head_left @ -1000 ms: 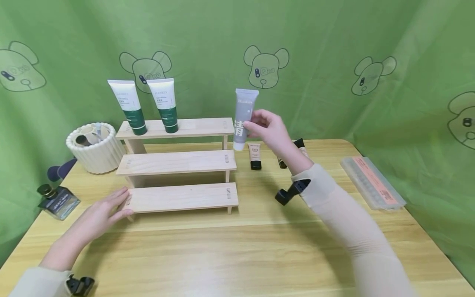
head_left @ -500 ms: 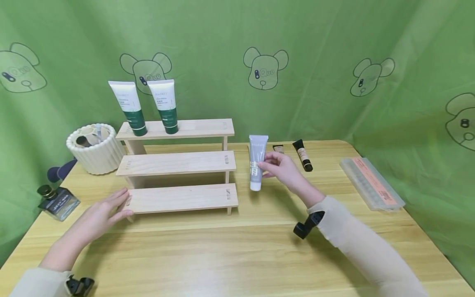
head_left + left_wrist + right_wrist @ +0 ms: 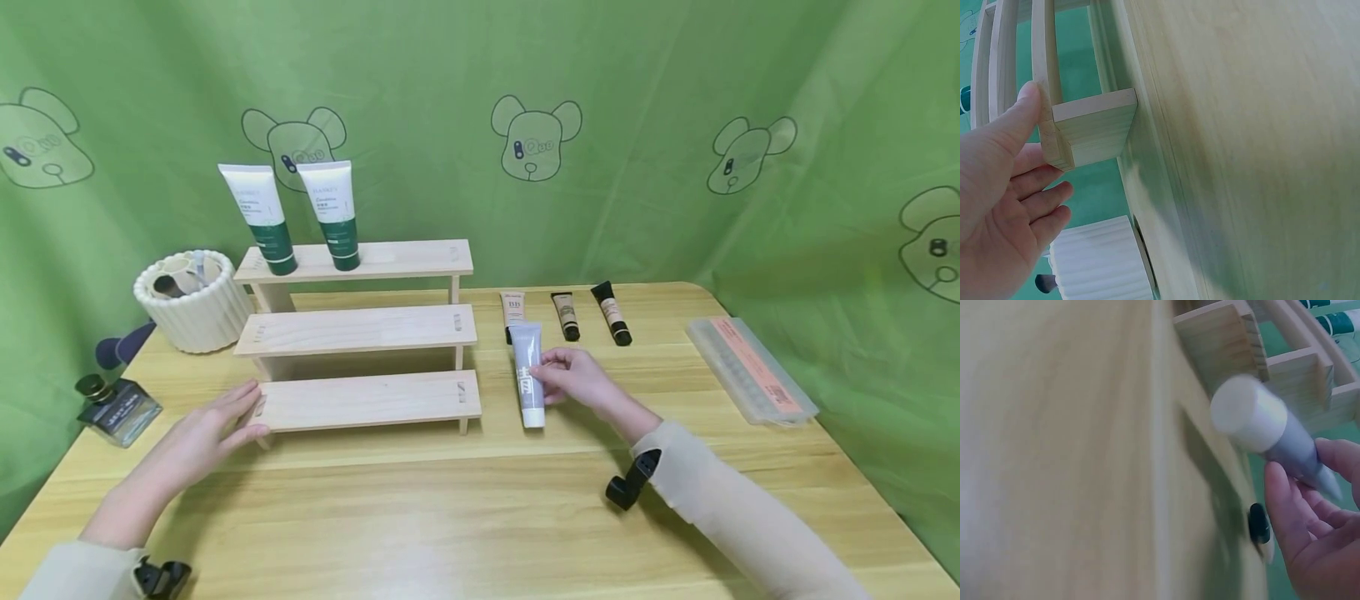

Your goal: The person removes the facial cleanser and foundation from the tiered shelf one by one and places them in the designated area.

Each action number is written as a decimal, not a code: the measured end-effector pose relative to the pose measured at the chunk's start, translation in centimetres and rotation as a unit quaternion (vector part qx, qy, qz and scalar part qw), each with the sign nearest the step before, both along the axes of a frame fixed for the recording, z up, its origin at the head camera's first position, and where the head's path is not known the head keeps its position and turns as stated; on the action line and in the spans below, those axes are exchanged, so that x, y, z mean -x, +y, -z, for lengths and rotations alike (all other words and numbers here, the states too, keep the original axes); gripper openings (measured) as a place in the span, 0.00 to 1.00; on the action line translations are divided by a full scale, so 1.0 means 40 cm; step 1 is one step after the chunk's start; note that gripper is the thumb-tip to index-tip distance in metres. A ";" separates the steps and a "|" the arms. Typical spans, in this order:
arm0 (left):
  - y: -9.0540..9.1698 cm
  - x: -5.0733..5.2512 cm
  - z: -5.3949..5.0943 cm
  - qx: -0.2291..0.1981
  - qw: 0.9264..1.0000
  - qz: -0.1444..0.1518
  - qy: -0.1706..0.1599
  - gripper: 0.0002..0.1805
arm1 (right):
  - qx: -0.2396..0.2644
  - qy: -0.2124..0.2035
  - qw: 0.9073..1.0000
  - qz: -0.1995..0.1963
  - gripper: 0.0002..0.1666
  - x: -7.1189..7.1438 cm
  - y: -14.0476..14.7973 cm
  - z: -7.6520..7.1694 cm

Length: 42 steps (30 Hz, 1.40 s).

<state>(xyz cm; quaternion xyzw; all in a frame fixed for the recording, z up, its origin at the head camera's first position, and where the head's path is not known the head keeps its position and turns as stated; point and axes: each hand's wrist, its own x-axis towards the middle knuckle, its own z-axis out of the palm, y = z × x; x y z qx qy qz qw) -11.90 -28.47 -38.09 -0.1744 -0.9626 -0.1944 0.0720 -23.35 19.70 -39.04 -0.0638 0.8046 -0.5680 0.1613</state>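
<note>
Grey tube [image 3: 527, 353] pinched beside the wooden rack [image 3: 367, 400]

Right of the rack, the right hand [image 3: 577, 379] clamps the tube mid-body between thumb and fingers, its white cap [image 3: 533, 417] lower than its flat end and apparently off the table [image 3: 450, 517]. At the rack's left end, the left hand [image 3: 213, 429] grips the lowest shelf. The tube looks light, soft-walled, perhaps slightly slick, and unlikely to break; hard squeezing would probably dent it, so the firmer part near the cap should hold best.
</note>
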 end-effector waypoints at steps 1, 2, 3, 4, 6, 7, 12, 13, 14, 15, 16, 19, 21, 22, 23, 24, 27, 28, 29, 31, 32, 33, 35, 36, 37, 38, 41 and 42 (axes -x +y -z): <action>0.000 0.000 0.000 0.000 1.000 0.000 0.001 0.34 | -0.001 -0.007 1.000 -0.003 0.25 -0.001 0.002 0.004; 0.000 -0.001 0.001 -0.001 1.000 0.000 0.001 0.34 | 0.000 -0.012 1.000 -0.005 0.25 -0.001 0.004 0.007; 0.000 -0.001 0.001 -0.001 1.000 0.000 0.002 0.34 | -0.001 -0.018 1.000 -0.009 0.25 -0.002 0.007 0.009; 0.000 -0.001 0.001 -0.001 1.000 -0.001 0.002 0.34 | -0.003 -0.021 1.000 -0.015 0.26 -0.002 0.009 0.012; 0.001 -0.001 0.000 0.000 1.000 -0.002 0.002 0.34 | -0.007 -0.033 0.999 -0.019 0.25 -0.003 0.012 0.017; 0.001 -0.001 0.000 0.001 1.000 -0.002 0.002 0.34 | -0.010 -0.039 0.999 -0.021 0.25 -0.003 0.014 0.020; 0.000 0.000 0.002 -0.001 1.000 0.001 0.005 0.34 | -0.031 -0.069 0.997 -0.031 0.24 -0.004 0.016 0.027; 0.000 0.000 0.003 -0.001 1.000 0.002 0.007 0.33 | -0.034 -0.074 0.996 -0.031 0.23 -0.004 0.015 0.027; 0.000 0.001 0.003 -0.001 1.000 0.003 0.010 0.33 | -0.038 -0.077 0.996 -0.031 0.23 -0.004 0.014 0.026; 0.000 0.001 0.003 -0.001 1.000 0.003 0.011 0.33 | -0.041 -0.080 0.995 -0.031 0.23 -0.005 0.013 0.025; -0.001 0.001 0.003 -0.001 1.000 0.004 0.012 0.33 | -0.044 -0.082 0.995 -0.031 0.23 -0.004 0.012 0.024; -0.001 0.001 0.003 0.001 1.000 0.005 0.016 0.33 | -0.053 -0.085 0.994 -0.032 0.23 -0.003 0.009 0.021; 0.000 0.001 0.003 0.000 1.000 0.005 0.018 0.33 | -0.058 -0.083 0.994 -0.037 0.24 -0.001 0.008 0.019; 0.000 0.001 0.003 0.000 1.000 0.005 0.019 0.33 | -0.059 -0.083 0.994 -0.038 0.23 0.001 0.008 0.018; 0.000 0.001 0.003 0.000 1.000 0.005 0.021 0.33 | -0.060 -0.083 0.994 -0.039 0.23 0.002 0.008 0.018; 0.000 0.000 0.003 -0.001 1.000 0.005 0.022 0.33 | -0.059 -0.083 0.994 -0.040 0.23 0.003 0.008 0.018; 0.000 0.000 0.003 -0.001 1.000 0.005 0.024 0.33 | -0.055 -0.088 0.994 -0.042 0.22 0.007 0.010 0.020; 0.001 -0.001 0.002 -0.001 1.000 0.005 0.024 0.33 | -0.052 -0.089 0.994 -0.043 0.22 0.009 0.010 0.020; 0.001 -0.001 0.001 -0.002 1.000 0.005 0.022 0.33 | -0.050 -0.090 0.994 -0.044 0.22 0.010 0.011 0.020; 0.001 -0.002 0.000 -0.002 1.000 0.006 0.024 0.33 | -0.048 -0.094 0.994 -0.041 0.22 0.013 0.012 0.021; 0.001 -0.002 0.000 -0.003 1.000 0.006 0.024 0.33 | -0.048 -0.095 0.994 -0.039 0.22 0.015 0.012 0.022; 0.001 -0.003 0.000 -0.004 1.000 0.006 0.025 0.33 | -0.048 -0.095 0.994 -0.037 0.22 0.016 0.012 0.023; 0.000 -0.002 0.001 -0.004 1.000 0.007 0.026 0.33 | -0.048 -0.097 0.994 -0.032 0.22 0.019 0.011 0.024; 0.000 -0.002 0.002 -0.004 1.000 0.008 0.028 0.33 | -0.049 -0.097 0.994 -0.029 0.21 0.021 0.010 0.024; 0.001 -0.002 0.001 -0.004 1.000 0.008 0.027 0.33 | -0.049 -0.097 0.994 -0.029 0.21 0.022 0.010 0.024; 0.001 -0.001 0.002 -0.004 1.000 0.008 0.025 0.33 | -0.049 -0.098 0.994 -0.028 0.20 0.023 0.009 0.024; 0.001 -0.001 0.001 -0.004 1.000 0.006 0.017 0.33 | -0.046 -0.099 0.994 -0.031 0.19 0.025 0.009 0.024; 0.001 -0.001 0.000 -0.004 1.000 0.005 0.016 0.33 | -0.045 -0.099 0.994 -0.032 0.19 0.025 0.009 0.024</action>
